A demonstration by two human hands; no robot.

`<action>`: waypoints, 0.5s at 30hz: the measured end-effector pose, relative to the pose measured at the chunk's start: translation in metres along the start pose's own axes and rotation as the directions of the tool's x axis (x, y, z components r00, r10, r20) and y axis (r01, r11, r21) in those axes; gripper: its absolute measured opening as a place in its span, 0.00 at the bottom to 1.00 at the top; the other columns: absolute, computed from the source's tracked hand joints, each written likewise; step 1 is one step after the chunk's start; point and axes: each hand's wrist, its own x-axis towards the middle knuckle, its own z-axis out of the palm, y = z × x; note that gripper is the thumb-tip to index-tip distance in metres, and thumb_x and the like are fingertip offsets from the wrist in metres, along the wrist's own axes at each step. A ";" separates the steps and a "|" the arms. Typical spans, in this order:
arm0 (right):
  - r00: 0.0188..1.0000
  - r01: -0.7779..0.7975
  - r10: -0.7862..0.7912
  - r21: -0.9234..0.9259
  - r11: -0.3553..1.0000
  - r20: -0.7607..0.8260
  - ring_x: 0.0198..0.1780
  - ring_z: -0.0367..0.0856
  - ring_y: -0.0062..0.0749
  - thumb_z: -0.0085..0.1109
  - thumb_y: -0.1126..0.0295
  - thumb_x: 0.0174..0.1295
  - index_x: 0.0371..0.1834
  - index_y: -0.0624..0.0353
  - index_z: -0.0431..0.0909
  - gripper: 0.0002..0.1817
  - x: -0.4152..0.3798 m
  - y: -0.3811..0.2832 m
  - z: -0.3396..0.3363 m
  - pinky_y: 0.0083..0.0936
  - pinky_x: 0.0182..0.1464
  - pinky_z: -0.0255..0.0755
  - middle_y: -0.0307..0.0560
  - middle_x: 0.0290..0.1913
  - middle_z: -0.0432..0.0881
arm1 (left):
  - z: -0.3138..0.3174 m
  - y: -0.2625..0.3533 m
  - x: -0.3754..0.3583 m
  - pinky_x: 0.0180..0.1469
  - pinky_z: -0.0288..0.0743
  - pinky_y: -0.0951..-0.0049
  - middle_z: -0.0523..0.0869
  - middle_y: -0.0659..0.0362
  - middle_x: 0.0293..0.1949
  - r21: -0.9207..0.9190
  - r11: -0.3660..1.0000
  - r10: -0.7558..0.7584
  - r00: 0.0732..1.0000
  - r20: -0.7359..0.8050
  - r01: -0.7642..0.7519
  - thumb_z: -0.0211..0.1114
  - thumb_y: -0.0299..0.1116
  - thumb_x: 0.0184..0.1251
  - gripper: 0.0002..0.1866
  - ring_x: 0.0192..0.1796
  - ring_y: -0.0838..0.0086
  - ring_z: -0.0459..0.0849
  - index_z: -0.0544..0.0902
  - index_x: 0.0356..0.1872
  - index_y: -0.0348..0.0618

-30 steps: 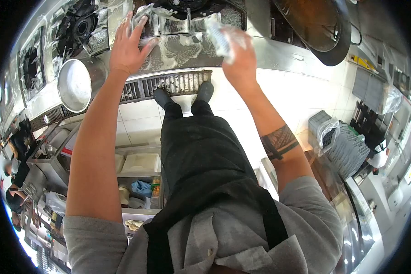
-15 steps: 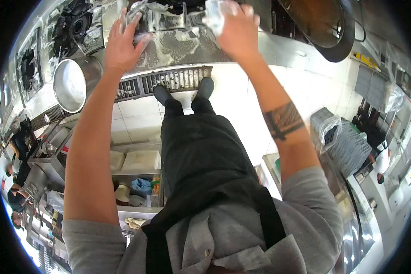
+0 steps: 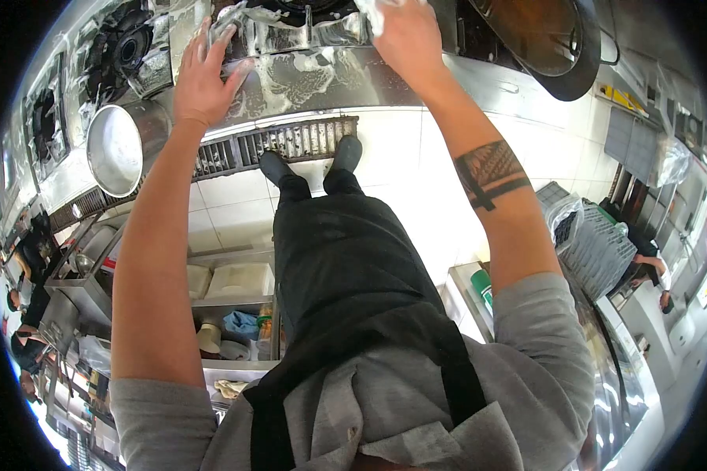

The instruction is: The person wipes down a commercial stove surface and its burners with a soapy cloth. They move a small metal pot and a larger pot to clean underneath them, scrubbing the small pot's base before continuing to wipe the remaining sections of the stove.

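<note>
A soap-smeared steel stove (image 3: 322, 88) runs along the top of the head view, with foam streaked over its front ledge and burner area. My left hand (image 3: 204, 88) rests with fingers spread at the left of the foamy burner section, nothing gripped in it. My right hand (image 3: 408, 41) is closed on a white, foam-covered sponge (image 3: 371, 11) at the right of the same section. The top edge of the view cuts off part of that hand and the sponge, so its full shape is hidden.
A metal pot (image 3: 116, 151) hangs or stands at the stove's left front, and a large dark pan (image 3: 562, 74) is at the right. Below lies a floor grate (image 3: 239, 153). Shelves with containers (image 3: 232, 281) stand behind me; stacked grey crates (image 3: 597, 247) and other people are farther off.
My right hand and the sponge have moved up, partly out of view. My left hand stays spread in nearly the same place, and the view has shifted slightly.
</note>
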 end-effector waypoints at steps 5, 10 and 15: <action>0.984 -0.114 0.133 -0.156 0.981 0.119 0.51 0.82 0.50 0.61 0.71 0.53 0.35 0.60 0.86 0.09 -0.039 -0.025 -0.011 0.44 0.53 0.76 0.55 0.46 0.83 | -0.002 -0.001 0.004 0.79 0.62 0.51 0.60 0.53 0.83 0.024 1.000 -0.019 1.000 0.011 0.019 0.64 0.57 0.74 0.35 0.79 0.47 0.63 0.70 0.78 0.57; 0.987 -0.080 0.103 -0.176 0.981 0.121 0.56 0.80 0.50 0.66 0.70 0.51 0.45 0.55 0.84 0.16 0.004 -0.006 0.013 0.46 0.59 0.75 0.53 0.52 0.81 | -0.002 -0.001 0.001 0.79 0.62 0.51 0.60 0.54 0.83 0.000 1.000 -0.002 1.000 0.002 0.002 0.64 0.55 0.73 0.35 0.79 0.48 0.63 0.70 0.78 0.59; 0.944 -0.069 0.134 -0.217 0.974 0.302 0.42 0.87 0.50 0.61 0.62 0.58 0.42 0.60 0.84 0.14 0.007 -0.017 -0.023 0.54 0.44 0.74 0.54 0.38 0.88 | -0.001 -0.005 0.004 0.80 0.61 0.52 0.57 0.54 0.84 0.014 1.000 -0.003 1.000 0.027 0.002 0.65 0.56 0.73 0.36 0.80 0.49 0.62 0.68 0.79 0.59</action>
